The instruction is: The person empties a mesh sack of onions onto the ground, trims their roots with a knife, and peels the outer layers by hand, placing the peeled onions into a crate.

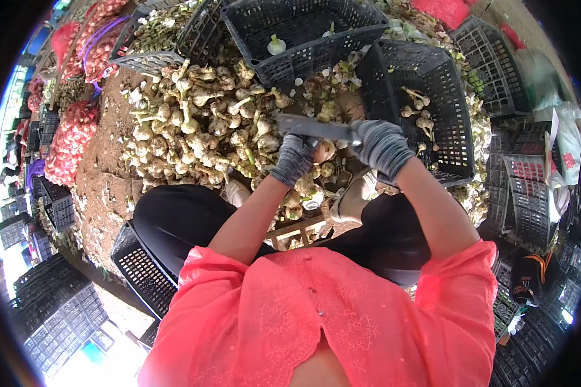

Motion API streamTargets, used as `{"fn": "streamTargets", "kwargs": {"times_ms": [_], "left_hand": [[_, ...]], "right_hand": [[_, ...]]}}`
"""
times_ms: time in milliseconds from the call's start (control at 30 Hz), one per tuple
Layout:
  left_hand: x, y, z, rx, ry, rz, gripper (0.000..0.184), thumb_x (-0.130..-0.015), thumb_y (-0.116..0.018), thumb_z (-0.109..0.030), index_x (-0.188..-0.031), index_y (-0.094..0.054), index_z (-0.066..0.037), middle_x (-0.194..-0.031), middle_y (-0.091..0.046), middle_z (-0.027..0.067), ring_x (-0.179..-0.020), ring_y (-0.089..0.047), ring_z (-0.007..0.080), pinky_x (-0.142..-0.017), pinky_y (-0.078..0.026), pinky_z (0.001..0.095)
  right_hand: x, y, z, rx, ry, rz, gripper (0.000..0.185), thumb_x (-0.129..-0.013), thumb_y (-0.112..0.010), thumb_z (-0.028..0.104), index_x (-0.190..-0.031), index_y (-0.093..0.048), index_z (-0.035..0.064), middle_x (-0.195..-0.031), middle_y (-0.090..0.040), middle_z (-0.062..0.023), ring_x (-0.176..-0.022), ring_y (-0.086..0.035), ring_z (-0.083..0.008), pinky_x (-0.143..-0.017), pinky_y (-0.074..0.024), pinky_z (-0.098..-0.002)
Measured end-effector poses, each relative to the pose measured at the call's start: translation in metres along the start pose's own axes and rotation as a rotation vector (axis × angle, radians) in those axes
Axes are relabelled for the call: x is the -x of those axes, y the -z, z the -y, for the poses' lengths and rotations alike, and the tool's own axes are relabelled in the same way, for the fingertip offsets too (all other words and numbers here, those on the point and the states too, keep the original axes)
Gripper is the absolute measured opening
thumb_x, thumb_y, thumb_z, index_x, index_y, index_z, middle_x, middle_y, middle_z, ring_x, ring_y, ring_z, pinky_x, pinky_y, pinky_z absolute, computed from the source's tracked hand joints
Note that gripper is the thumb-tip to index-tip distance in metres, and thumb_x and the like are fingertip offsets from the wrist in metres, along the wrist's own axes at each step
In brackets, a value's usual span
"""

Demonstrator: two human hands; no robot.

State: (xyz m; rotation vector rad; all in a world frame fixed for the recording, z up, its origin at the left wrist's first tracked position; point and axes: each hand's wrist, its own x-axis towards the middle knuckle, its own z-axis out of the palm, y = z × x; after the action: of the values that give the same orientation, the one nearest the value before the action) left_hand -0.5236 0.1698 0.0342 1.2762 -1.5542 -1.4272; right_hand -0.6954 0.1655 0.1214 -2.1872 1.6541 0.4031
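Observation:
My right hand [382,147], in a grey striped glove, is closed around the handle of a knife [316,129]. The broad blade points left and passes over the fingers of my left hand [295,159]. That gloved left hand is closed on a garlic bulb [325,153], partly hidden beneath the blade. A large heap of garlic [200,119] with cut and long stems lies just ahead and to the left. More loose bulbs lie on the ground between my feet.
A black crate [326,57] with two bulbs stands ahead. Another black crate [461,138], to the right, holds several small stemmed bulbs. A crate of leafy scraps [155,61] is at the upper left. Red net sacks [73,143] stand farther left. Stacked crates [529,171] line the right.

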Motion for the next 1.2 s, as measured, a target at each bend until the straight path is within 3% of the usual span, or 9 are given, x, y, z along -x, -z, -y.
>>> {"fn": "streamTargets", "kwargs": {"times_ms": [233,333,533,667,733,867,1000,1067,1200], "left_hand": [[-0.028,-0.015,0.054,0.821,0.148,-0.203,0.032,-0.078,-0.056,-0.019,-0.104,-0.05,-0.001,-0.088,-0.054,0.0056,-0.077,-0.048,0.0139,-0.07,-0.041,0.0268],[-0.035,-0.007,0.044,-0.164,0.462,-0.04,0.042,-0.079,-0.055,-0.025,-0.114,-0.043,-0.004,-0.113,-0.048,0.0106,-0.102,-0.046,0.0208,-0.084,-0.038,0.031],[-0.069,0.092,0.107,-0.615,0.763,-0.269,0.046,-0.08,-0.051,-0.027,-0.121,-0.038,-0.012,-0.125,-0.039,0.0091,-0.118,-0.031,0.0246,-0.089,-0.037,0.0371],[-0.035,0.17,0.091,-1.57,0.451,-0.071,0.04,-0.08,-0.043,-0.022,-0.119,-0.039,-0.018,-0.129,-0.033,0.0069,-0.119,-0.03,0.0254,-0.097,-0.024,0.0462],[-0.03,0.203,0.112,-1.508,0.586,0.344,0.039,-0.081,-0.038,-0.015,-0.119,-0.04,-0.022,-0.132,-0.028,0.0057,-0.121,-0.028,0.0249,-0.097,-0.024,0.0478],[-0.036,0.222,0.113,-1.576,0.493,0.464,0.039,-0.077,-0.045,-0.011,-0.116,-0.045,-0.015,-0.119,-0.045,0.0091,-0.106,-0.046,0.0256,-0.09,-0.036,0.0311],[-0.043,0.163,0.052,-0.416,0.488,-0.146,0.047,-0.072,-0.063,-0.018,-0.113,-0.044,-0.007,-0.105,-0.054,0.011,-0.099,-0.051,0.0219,-0.076,-0.045,0.0355],[-0.053,0.13,0.053,0.496,0.445,0.022,0.052,-0.068,-0.067,-0.015,-0.114,-0.043,-0.006,-0.103,-0.054,0.011,-0.093,-0.054,0.0209,-0.067,-0.049,0.0329],[-0.033,0.051,-0.002,0.808,0.293,0.277,0.068,-0.062,-0.071,-0.007,-0.119,-0.035,-0.004,-0.106,-0.052,0.0088,-0.09,-0.054,0.0182,-0.07,-0.049,0.0286]], "right_hand": [[0.005,-0.015,-0.061,-0.228,-0.307,0.013,0.026,-0.066,-0.062,0.028,-0.079,-0.057,0.0054,-0.074,-0.058,-0.0162,-0.072,-0.056,-0.0307,-0.066,-0.0448,-0.036],[0.01,0.008,-0.031,-0.269,-0.233,-0.043,0.025,-0.067,-0.062,0.026,-0.076,-0.054,0.005,-0.069,-0.056,-0.0154,-0.068,-0.054,-0.0319,-0.063,-0.0439,-0.036],[0.005,0.025,-0.012,-0.19,-0.085,-0.207,0.023,-0.067,-0.061,0.024,-0.077,-0.053,0.0053,-0.063,-0.055,-0.0136,-0.064,-0.055,-0.031,-0.06,-0.0444,-0.0355],[-0.006,0.037,-0.003,-0.165,-0.182,-0.014,0.025,-0.067,-0.062,0.023,-0.082,-0.052,0.0055,-0.068,-0.057,-0.0138,-0.067,-0.057,-0.0297,-0.06,-0.0449,-0.0363],[-0.011,0.038,-0.001,-0.138,-0.134,-0.036,0.027,-0.067,-0.062,0.024,-0.084,-0.052,0.005,-0.069,-0.057,-0.0143,-0.069,-0.057,-0.029,-0.062,-0.0451,-0.0362],[-0.019,0.036,-0.003,-0.118,-0.083,-0.06,0.026,-0.068,-0.062,0.024,-0.082,-0.052,0.0048,-0.068,-0.057,-0.0143,-0.068,-0.057,-0.0294,-0.061,-0.0452,-0.0362],[-0.021,0.026,-0.003,-0.182,-0.029,-0.134,0.027,-0.069,-0.059,0.03,-0.076,-0.051,0.0051,-0.063,-0.055,-0.0138,-0.062,-0.057,-0.03,-0.057,-0.0444,-0.0361],[-0.024,0.013,-0.005,-0.312,0.026,-0.206,0.03,-0.07,-0.059,0.034,-0.074,-0.052,0.0053,-0.06,-0.054,-0.0134,-0.059,-0.056,-0.0302,-0.054,-0.0438,-0.0359],[-0.038,-0.021,-0.009,-0.787,-0.044,-0.16,0.042,-0.068,-0.063,0.043,-0.068,-0.051,0.0035,-0.052,-0.048,-0.0102,-0.048,-0.048,-0.0214,-0.048,-0.0411,-0.0316]]}}
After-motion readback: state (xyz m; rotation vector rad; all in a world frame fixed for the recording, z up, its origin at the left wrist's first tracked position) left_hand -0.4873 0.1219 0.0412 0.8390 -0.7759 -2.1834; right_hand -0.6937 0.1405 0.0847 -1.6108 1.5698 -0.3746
